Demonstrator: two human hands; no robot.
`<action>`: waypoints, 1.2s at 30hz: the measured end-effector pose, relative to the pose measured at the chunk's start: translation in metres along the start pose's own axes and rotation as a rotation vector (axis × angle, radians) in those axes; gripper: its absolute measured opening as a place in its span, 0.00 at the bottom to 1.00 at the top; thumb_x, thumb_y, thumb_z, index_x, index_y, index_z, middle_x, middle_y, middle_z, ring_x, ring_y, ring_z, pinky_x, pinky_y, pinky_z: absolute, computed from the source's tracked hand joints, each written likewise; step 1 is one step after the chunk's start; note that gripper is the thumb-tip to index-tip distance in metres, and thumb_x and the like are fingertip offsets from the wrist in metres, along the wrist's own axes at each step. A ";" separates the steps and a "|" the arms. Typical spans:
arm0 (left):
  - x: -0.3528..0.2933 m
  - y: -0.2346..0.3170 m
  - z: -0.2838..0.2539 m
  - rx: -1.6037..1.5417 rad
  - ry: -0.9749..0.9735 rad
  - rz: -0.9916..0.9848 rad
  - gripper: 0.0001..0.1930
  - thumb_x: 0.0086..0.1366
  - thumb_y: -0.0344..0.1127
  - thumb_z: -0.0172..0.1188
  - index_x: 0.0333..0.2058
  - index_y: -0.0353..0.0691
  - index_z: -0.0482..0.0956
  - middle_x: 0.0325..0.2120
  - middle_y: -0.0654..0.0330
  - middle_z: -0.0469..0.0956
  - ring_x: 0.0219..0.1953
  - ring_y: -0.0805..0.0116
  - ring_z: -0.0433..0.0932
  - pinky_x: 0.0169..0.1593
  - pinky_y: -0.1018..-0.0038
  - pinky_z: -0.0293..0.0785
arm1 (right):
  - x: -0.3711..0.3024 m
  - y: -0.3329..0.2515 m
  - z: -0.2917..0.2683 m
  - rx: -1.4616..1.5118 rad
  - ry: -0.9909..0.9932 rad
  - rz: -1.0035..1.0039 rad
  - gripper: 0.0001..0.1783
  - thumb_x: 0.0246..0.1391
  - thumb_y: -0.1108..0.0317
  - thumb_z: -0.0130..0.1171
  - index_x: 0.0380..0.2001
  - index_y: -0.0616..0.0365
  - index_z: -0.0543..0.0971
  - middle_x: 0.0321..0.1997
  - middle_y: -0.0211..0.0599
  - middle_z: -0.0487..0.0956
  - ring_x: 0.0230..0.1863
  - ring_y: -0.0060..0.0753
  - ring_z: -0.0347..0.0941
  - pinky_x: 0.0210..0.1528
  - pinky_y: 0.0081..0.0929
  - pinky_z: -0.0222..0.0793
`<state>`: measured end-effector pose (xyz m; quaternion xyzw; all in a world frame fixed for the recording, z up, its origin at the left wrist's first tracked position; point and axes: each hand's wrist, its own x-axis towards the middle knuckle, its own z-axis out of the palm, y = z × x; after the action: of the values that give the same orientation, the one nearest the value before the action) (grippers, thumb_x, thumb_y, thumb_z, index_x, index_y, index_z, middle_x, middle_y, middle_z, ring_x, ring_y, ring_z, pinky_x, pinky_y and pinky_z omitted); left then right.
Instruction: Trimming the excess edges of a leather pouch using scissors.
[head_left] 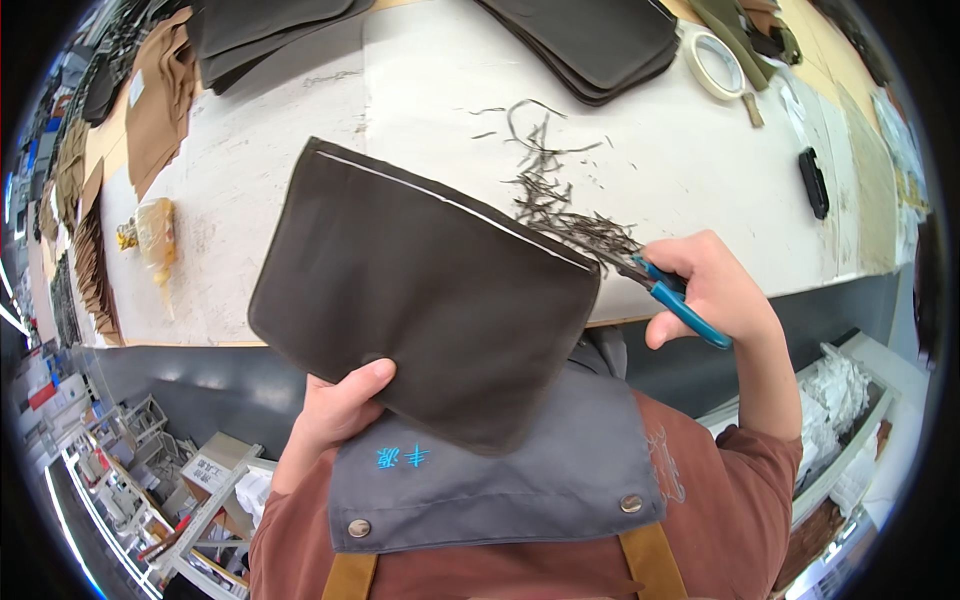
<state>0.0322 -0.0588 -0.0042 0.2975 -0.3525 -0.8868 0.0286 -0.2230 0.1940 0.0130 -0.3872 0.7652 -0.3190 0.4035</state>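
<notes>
My left hand pinches the lower left edge of a dark brown, flat leather-like panel, thumb on top and fingers hidden beneath. The panel is tilted over the table's front edge, rounded at its lower corners, with a pale strip along its upper edge. In my right hand is a pair of scissors with teal handles. Their blades point left, close to the panel's upper right corner; part of them is hard to make out against dark scraps. Thin dark trimmings lie heaped just beyond that corner.
Stacks of dark panels sit at the far side of the white-covered table. A tape roll, a brush and a black tool lie at right. Brown pieces and a yellowish bottle are at left.
</notes>
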 end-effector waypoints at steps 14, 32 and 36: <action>-0.005 0.018 0.002 0.628 -0.221 -0.073 0.19 0.60 0.36 0.59 0.48 0.33 0.72 0.45 0.58 0.74 0.46 0.68 0.72 0.50 0.73 0.68 | 0.045 -0.050 0.036 0.505 0.261 -0.028 0.17 0.43 0.71 0.68 0.27 0.54 0.66 0.30 0.26 0.68 0.39 0.20 0.66 0.43 0.21 0.63; 0.080 0.095 -0.069 0.165 -0.840 -0.158 0.55 0.50 0.71 0.48 0.59 0.21 0.53 0.59 0.38 0.57 0.61 0.49 0.59 0.63 0.59 0.53 | 0.036 -0.096 0.045 0.346 0.047 -0.084 0.15 0.44 0.72 0.66 0.25 0.53 0.67 0.26 0.22 0.66 0.29 0.16 0.60 0.32 0.17 0.59; 0.085 0.089 -0.031 0.168 -1.005 -0.321 0.55 0.44 0.59 0.56 0.58 0.14 0.47 0.60 0.33 0.51 0.64 0.48 0.55 0.65 0.60 0.48 | 0.034 -0.096 0.045 0.375 0.052 -0.052 0.14 0.44 0.72 0.66 0.25 0.53 0.67 0.26 0.22 0.66 0.29 0.15 0.61 0.31 0.17 0.59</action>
<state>-0.0345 -0.1664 -0.0077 -0.1126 -0.3428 -0.8818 -0.3037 -0.1643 0.1092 0.0562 -0.3166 0.6922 -0.4765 0.4401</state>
